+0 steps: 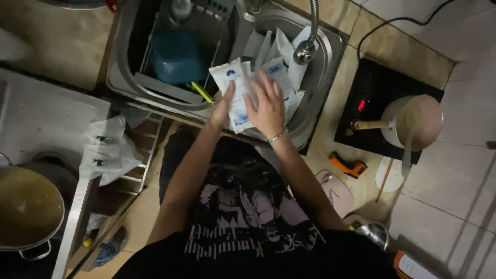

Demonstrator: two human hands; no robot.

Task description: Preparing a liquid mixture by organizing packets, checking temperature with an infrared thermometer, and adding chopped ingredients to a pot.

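both hands over the sink point(330, 62) edge. left hand point(223, 106) pinches a white pouch point(235, 95) upright w/ a narrow grip, likely to steady it; right hand point(268, 106) lies flat, fingers spread wide, on the pouches point(281, 67) piled in the basin under the tap point(306, 49).
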